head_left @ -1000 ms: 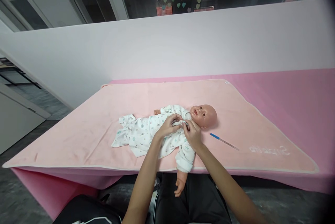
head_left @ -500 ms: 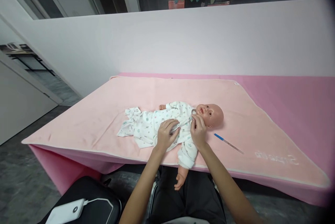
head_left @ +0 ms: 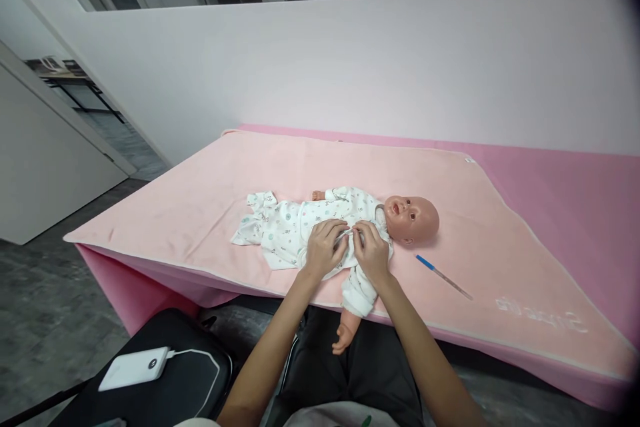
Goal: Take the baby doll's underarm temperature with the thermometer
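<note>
A baby doll [head_left: 423,219] lies on its back, head to the right, dressed in a white patterned top [head_left: 357,199] and matching trousers [head_left: 283,235]. On the near side of its chest, my left hand [head_left: 325,248] pinches the edge of the top with curled fingers. Close beside it, my right hand [head_left: 371,250] also has its fingers closed on the top's cloth, just below the doll's neck. My fingertips nearly meet, and whatever small part lies between them is hidden. One doll arm [head_left: 349,332] sticks out of its sleeve over the table's near edge.
A peach blanket [head_left: 185,177] covers much of the pink-clothed table [head_left: 575,214]. A blue-capped thin stick [head_left: 443,275] lies right of the doll. On a black seat [head_left: 185,380] at lower left rests a white power bank [head_left: 134,368] with a cable. A white wall [head_left: 350,67] stands behind.
My right hand has moved from the doll's collar down to the chest, close to my left hand. My left hand stays on the top. The camera view has tilted slightly down.
</note>
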Motion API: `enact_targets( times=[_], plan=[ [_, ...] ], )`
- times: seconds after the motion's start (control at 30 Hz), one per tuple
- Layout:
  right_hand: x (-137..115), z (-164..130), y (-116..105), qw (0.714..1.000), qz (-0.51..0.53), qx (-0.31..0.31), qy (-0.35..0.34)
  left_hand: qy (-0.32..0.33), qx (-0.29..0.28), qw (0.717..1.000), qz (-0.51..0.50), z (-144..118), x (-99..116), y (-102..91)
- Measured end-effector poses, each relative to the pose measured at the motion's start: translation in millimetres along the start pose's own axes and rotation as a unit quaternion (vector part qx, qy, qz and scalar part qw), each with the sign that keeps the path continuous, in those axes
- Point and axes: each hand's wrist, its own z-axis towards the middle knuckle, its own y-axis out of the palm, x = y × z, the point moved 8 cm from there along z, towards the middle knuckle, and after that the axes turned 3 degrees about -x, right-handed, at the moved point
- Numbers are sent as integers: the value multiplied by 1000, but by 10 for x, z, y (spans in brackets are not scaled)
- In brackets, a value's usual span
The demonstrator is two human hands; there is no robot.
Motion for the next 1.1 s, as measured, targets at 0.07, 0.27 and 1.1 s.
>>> enact_targets(
  times=[0.07, 0.27, 1.1],
  plan=[
    [1, 1, 3, 1000, -11, -5, 5, 0, -1, 1000, -8, 3, 3, -2],
    [12, -13, 12, 999, -43, 8, 7, 5, 4, 1000, -14, -2, 13, -15],
    [-29, -24, 33, 997, -68, -10, -22, -3, 48, 993, -110, -28, -127, -15]
  ],
)
